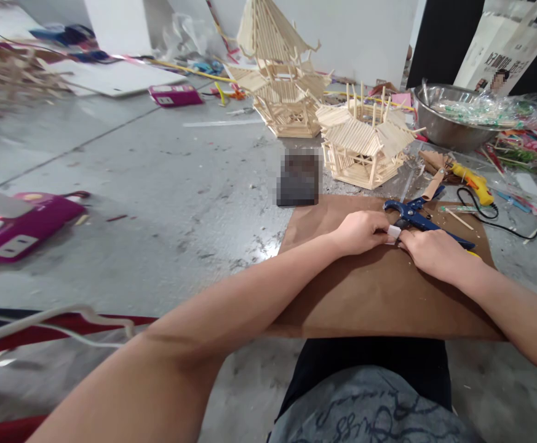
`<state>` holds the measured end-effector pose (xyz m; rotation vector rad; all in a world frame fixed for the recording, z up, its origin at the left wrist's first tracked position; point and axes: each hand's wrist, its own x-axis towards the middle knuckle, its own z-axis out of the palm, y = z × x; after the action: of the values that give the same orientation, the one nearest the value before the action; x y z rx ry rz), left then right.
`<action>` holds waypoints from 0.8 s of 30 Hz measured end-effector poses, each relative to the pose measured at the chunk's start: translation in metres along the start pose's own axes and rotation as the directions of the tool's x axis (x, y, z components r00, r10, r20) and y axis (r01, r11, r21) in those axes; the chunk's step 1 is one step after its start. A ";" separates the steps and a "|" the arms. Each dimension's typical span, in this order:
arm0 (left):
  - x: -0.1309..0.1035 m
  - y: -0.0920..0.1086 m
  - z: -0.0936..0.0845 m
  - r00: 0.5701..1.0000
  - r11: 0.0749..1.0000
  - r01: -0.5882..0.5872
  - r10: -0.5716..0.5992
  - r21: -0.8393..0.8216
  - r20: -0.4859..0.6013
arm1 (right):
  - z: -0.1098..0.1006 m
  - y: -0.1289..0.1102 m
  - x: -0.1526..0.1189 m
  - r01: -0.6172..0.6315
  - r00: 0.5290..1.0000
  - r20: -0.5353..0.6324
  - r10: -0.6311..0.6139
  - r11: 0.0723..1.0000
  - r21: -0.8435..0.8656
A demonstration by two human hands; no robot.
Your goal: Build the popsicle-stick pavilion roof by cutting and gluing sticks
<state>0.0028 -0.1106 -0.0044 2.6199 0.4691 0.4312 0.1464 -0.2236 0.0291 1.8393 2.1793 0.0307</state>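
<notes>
Over the brown sheet, my left hand (363, 232) is closed with its fingertips on a small white piece (393, 234). My right hand (427, 251) is closed too, its fingertips touching or very near the right side of that piece; what lies between them is too small to tell. A dark blue cutter (416, 215) lies just behind both hands, partly hidden by the right one. The brown sheet (360, 295) covers the table's front part beneath the hands and forearms.
Behind the sheet stand a low stick structure (365, 144) and a taller roofed one (280, 80), near a dark blurred block (298, 178). Right lie a yellow glue gun (473, 183) with a black cord and a metal bowl (457, 120). Purple power strips (32, 224) are left.
</notes>
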 end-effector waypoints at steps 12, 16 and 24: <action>-0.001 -0.002 0.000 1.000 1.000 -0.015 0.015 0.007 0.010 | 0.000 -0.001 -0.002 -0.006 1.000 -0.002 0.006 1.000 0.001; -0.001 -0.001 -0.001 0.999 0.999 -0.034 0.034 -0.012 0.012 | 0.000 -0.004 -0.001 -0.001 1.000 -0.031 0.001 1.000 -0.004; -0.002 -0.001 0.000 1.000 0.999 -0.030 0.030 -0.037 0.006 | -0.003 -0.004 0.000 -0.023 0.999 -0.049 0.022 1.000 -0.007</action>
<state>0.0009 -0.1107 -0.0048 2.5952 0.4161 0.4363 0.1415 -0.2239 0.0308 1.8777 2.1874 0.0893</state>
